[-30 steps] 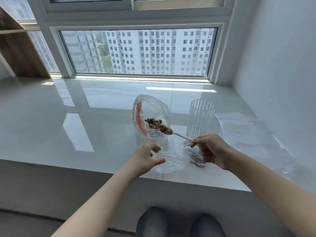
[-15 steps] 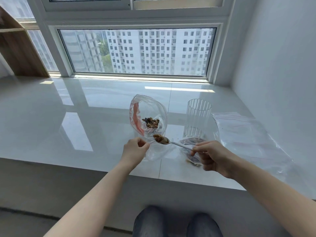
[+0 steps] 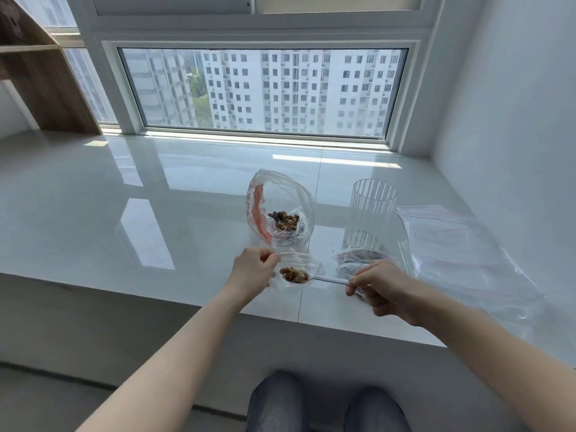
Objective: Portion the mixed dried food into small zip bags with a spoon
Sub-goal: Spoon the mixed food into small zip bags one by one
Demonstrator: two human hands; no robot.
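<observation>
A large clear zip bag [image 3: 280, 210] stands open on the white sill, with mixed dried food [image 3: 284, 221] at its bottom. My left hand [image 3: 254, 269] pinches the rim of a small clear zip bag [image 3: 308, 266] just in front of it. My right hand [image 3: 378, 285] grips the handle of a white plastic spoon [image 3: 327, 279]. The spoon's bowl carries a heap of dried food [image 3: 293, 275] and sits at the small bag's mouth. A filled small bag [image 3: 355, 260] lies partly hidden behind my right hand.
A ribbed clear glass [image 3: 371, 213] stands right of the large bag. Several flat unused zip bags [image 3: 458, 254] lie at the right by the white wall. The sill's front edge [image 3: 187, 299] runs just under my hands. A wooden shelf [image 3: 40, 82] stands far left.
The spoon left the large bag with a load of food and came down and toward me. My left hand took hold of the small bag's rim, and the spoon now sits at its mouth.
</observation>
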